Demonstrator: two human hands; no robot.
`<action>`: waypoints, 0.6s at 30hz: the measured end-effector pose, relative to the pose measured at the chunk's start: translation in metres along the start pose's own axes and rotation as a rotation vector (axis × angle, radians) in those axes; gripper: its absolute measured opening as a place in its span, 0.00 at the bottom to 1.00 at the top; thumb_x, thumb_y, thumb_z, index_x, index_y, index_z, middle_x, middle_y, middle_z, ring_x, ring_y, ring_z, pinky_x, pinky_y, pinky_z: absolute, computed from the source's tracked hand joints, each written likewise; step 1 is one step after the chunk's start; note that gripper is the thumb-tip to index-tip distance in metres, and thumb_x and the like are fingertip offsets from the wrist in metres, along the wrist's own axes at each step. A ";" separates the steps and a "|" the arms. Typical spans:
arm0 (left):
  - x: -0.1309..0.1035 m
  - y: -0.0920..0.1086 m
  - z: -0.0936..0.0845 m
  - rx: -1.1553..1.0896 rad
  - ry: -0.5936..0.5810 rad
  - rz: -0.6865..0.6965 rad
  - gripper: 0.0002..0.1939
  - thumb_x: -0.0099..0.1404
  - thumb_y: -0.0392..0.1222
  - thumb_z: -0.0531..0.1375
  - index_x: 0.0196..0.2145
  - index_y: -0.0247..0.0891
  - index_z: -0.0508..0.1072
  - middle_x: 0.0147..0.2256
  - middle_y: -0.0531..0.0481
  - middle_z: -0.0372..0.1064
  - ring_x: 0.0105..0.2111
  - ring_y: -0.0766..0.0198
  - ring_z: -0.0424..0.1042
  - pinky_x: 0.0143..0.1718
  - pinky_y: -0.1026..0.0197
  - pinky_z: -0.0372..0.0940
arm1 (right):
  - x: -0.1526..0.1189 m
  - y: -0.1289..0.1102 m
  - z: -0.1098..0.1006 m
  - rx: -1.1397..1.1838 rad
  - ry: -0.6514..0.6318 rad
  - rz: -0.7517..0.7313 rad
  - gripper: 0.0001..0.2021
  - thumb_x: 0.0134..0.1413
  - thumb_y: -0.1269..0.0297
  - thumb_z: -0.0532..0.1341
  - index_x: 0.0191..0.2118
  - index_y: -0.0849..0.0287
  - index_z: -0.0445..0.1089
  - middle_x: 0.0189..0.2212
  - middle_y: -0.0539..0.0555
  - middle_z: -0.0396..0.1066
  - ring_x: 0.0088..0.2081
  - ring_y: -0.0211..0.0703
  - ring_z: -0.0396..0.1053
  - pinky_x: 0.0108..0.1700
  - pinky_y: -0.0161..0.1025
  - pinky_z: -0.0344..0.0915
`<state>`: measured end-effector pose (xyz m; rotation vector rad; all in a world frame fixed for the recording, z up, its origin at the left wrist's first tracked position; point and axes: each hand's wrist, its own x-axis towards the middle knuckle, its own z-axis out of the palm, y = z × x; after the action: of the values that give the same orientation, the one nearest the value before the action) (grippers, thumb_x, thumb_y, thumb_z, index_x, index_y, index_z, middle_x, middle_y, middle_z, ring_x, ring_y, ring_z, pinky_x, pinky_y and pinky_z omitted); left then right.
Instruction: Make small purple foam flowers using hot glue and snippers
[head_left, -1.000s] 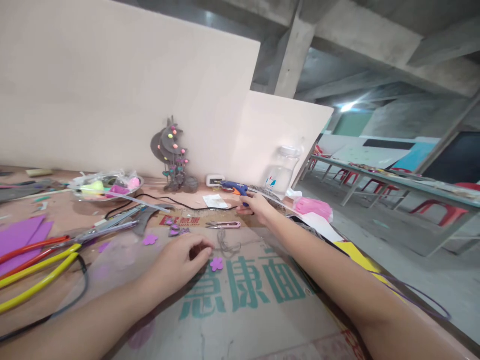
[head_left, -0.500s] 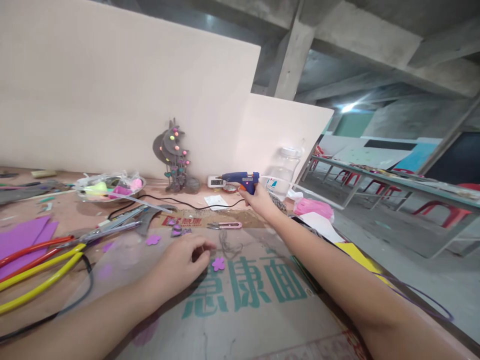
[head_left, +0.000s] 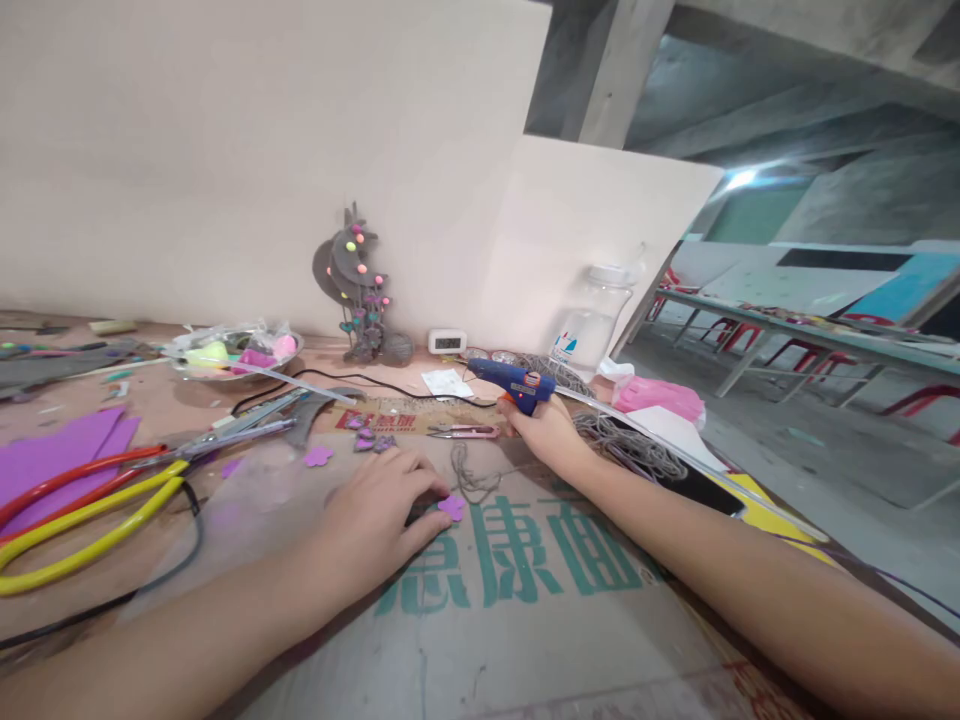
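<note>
My right hand (head_left: 541,425) is wrapped around the handle of a blue glue gun (head_left: 517,383), held above the board with its nozzle pointing left. A long translucent glue stick runs out of its back end. My left hand (head_left: 390,497) rests on the cardboard (head_left: 525,640), its thumb and index finger closed at the left edge of a small purple flower (head_left: 452,507). Just behind that flower lies a loose tangle of grey string (head_left: 472,478). Pink-handled thread snips (head_left: 463,431) lie beyond the string. Another purple flower (head_left: 318,456) sits left of my left hand, near several small purple-and-grey pieces (head_left: 364,438).
Yellow-handled (head_left: 90,545) and red-handled tools lie at left beside purple sheets (head_left: 67,455). Behind stand a plastic-wrapped dish (head_left: 300,350), a grey moon-shaped decoration (head_left: 364,290), a small digital clock (head_left: 447,342) and a clear jar (head_left: 591,325). Grey yarn (head_left: 637,447) lies under my right arm.
My right hand has brought the glue gun nearer and tilted it, away from the clock. My left fingers have moved right to the flower's edge. The view has shifted slightly.
</note>
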<state>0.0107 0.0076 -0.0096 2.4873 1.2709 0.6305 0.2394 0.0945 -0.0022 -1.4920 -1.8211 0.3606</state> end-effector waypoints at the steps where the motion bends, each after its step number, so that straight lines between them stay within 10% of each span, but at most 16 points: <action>1: 0.000 0.000 0.001 0.007 -0.002 0.006 0.13 0.62 0.49 0.53 0.40 0.43 0.72 0.39 0.48 0.68 0.40 0.57 0.65 0.43 0.55 0.59 | -0.002 0.000 0.001 -0.014 0.014 -0.011 0.10 0.49 0.58 0.55 0.26 0.58 0.65 0.16 0.49 0.65 0.21 0.40 0.64 0.27 0.35 0.60; 18: 0.002 0.003 -0.001 0.077 -0.027 0.108 0.16 0.65 0.45 0.49 0.46 0.43 0.71 0.39 0.46 0.66 0.41 0.56 0.63 0.43 0.53 0.58 | -0.004 0.001 0.006 -0.039 -0.001 -0.025 0.12 0.48 0.57 0.55 0.22 0.59 0.64 0.15 0.49 0.64 0.20 0.38 0.62 0.26 0.34 0.59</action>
<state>0.0134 0.0080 -0.0070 2.6326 1.1798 0.5813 0.2360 0.0929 -0.0087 -1.4941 -1.8552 0.3154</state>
